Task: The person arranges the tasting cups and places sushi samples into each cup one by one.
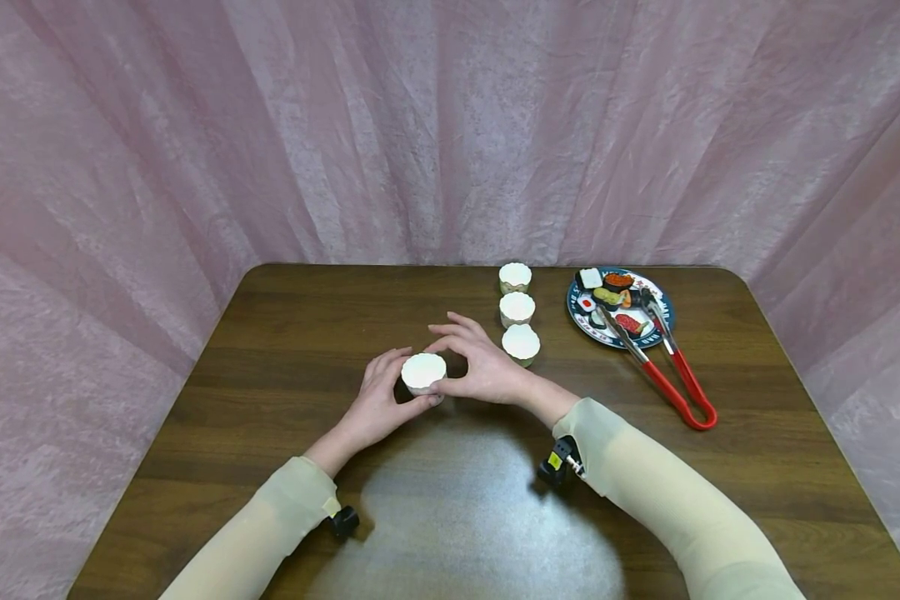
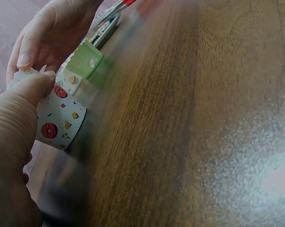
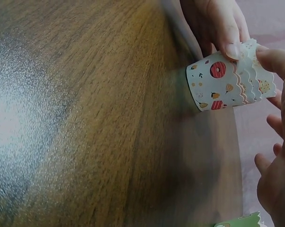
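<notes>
A nested stack of white paper baking cups, printed with red donuts and with scalloped rims, stands near the middle of the table. My left hand grips its side, thumb across the front. At the top, my right hand pinches the rim of the uppermost cup between thumb and fingers. Just right of that hand, three single baking cups form a line going back: a near cup, a middle cup and a far cup. The near one looks green in the left wrist view.
On the back right of the wooden table is a blue-rimmed plate carrying several sushi pieces. Red-handled tongs lie with their tips over the plate and handles toward the front right. A pink curtain hangs behind the table.
</notes>
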`<state>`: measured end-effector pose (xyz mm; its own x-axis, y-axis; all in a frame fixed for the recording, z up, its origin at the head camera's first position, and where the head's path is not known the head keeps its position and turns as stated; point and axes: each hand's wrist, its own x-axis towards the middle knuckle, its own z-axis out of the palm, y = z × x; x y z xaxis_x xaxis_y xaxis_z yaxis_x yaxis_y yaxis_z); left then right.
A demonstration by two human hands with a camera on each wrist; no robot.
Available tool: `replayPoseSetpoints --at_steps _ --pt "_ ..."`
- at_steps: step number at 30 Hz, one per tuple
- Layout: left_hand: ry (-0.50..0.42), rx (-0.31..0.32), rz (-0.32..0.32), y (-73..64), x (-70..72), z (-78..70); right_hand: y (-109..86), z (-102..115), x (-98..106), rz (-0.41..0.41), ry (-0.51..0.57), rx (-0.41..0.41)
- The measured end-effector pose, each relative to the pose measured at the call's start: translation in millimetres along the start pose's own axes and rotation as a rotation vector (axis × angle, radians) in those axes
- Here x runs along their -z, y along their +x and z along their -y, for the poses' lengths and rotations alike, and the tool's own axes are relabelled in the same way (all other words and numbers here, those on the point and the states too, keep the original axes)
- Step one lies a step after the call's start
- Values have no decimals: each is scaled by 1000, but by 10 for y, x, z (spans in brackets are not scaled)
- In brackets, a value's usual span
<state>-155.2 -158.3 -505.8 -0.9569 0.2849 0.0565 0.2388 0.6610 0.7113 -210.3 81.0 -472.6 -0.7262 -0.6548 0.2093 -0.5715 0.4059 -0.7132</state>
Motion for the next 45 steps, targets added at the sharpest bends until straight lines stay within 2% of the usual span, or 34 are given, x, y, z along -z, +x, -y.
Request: replayPoseSetpoints --at_steps 14,26,34,45 --pt "13 -3 8 20 -3 -39 8 48 28 -83 60 -2" --pt "7 -14 -8 10 7 -19 -73 133 254 -149 79 43" --pt "0 -26 -18 21 5 -16 -305 85 485 -190 -1 44" --pt "3 -25 -10 21 16 -5 -803 -61 745 -247 -83 -5"
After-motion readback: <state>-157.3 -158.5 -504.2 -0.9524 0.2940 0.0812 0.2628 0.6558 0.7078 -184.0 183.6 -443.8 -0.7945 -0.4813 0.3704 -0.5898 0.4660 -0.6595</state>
